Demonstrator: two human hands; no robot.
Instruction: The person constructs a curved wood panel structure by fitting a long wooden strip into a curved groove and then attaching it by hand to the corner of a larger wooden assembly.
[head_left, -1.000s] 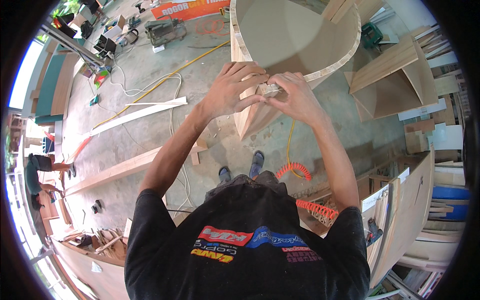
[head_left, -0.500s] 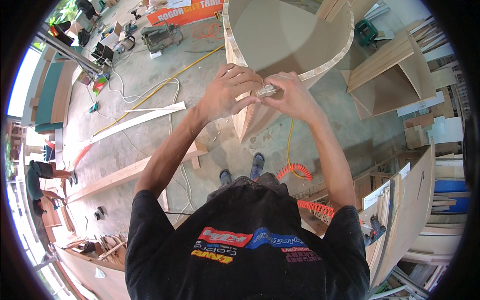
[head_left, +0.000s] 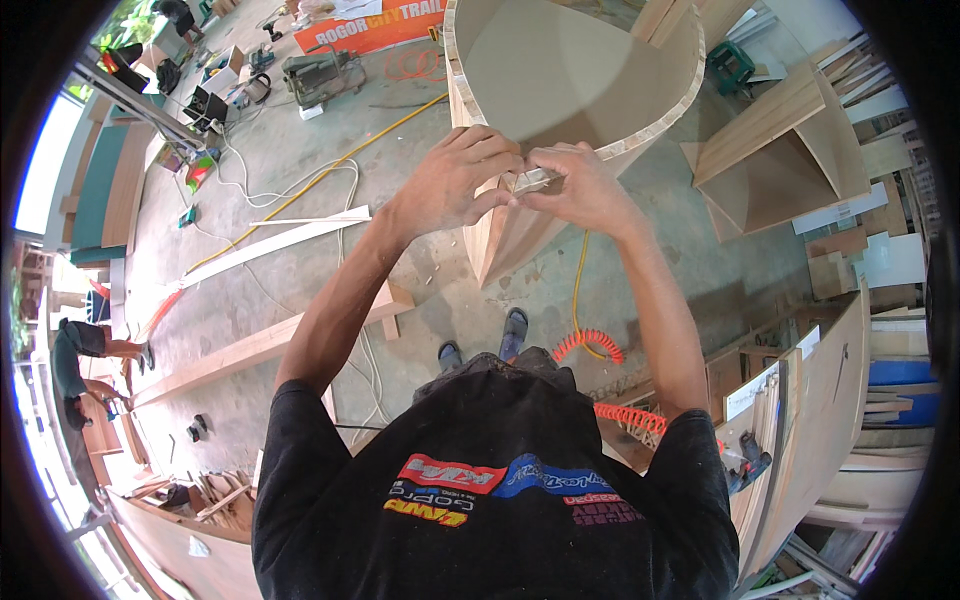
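Note:
In front of me stands a large curved wooden shell (head_left: 497, 240), pointed at its near end, with a thick rim of pale wood pieces and a smooth beige inside. Both of my hands are raised over the near end of the rim. My left hand (head_left: 462, 180) is closed, with thumb and fingers pinched at a small pale wood piece (head_left: 535, 180). From the other side, my right hand (head_left: 575, 188) pinches the same piece, its thumb near the left thumb. Whether the piece is loose or part of the rim, I cannot tell; fingers partly hide it.
At right lies an open wooden box (head_left: 770, 170), with stacked boards beyond it. A long timber beam (head_left: 250, 345) and a white strip (head_left: 280, 243) lie left. A yellow hose (head_left: 345, 155) and white cables cross the floor; an orange coiled hose (head_left: 590, 342) is by my feet. Another person (head_left: 85, 345) bends far left.
My hands stay pinched at the same spot, the left shifting very slightly. The view has barely moved.

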